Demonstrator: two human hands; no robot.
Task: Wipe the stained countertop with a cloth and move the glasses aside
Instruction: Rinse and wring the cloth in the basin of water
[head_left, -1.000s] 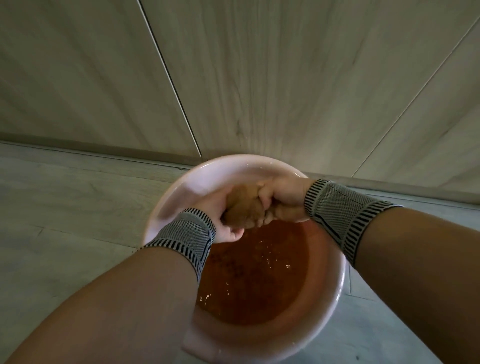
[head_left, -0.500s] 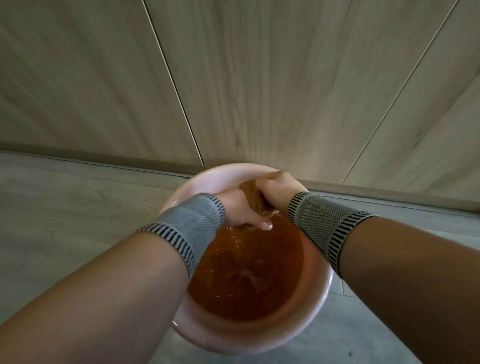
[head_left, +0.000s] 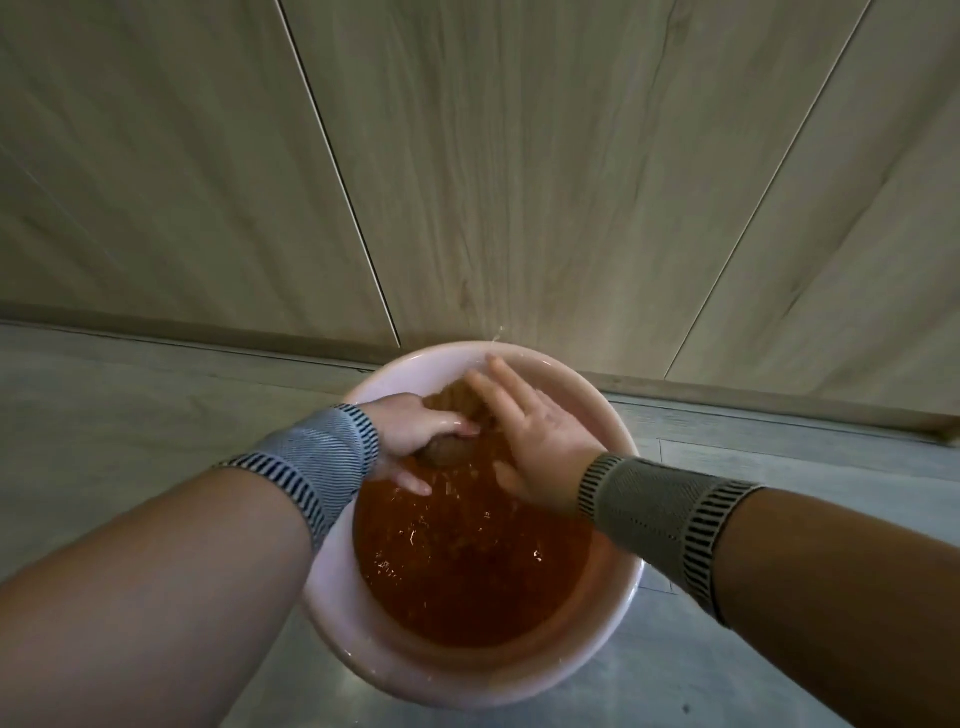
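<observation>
And the right hand (head_left: 540, 441) lets go! Half a second ago both hands were wringing the brown wadded cloth (head_left: 448, 451) together; now its fingers are spread straight over the round pale pink plastic basin (head_left: 621, 613), holding nothing. The left hand (head_left: 415, 434) alone grips the cloth, low at the rusty orange water (head_left: 467, 561). That looks like a rinse between wipes. No glasses and no stained tabletop are in view, so the wiping waits.
</observation>
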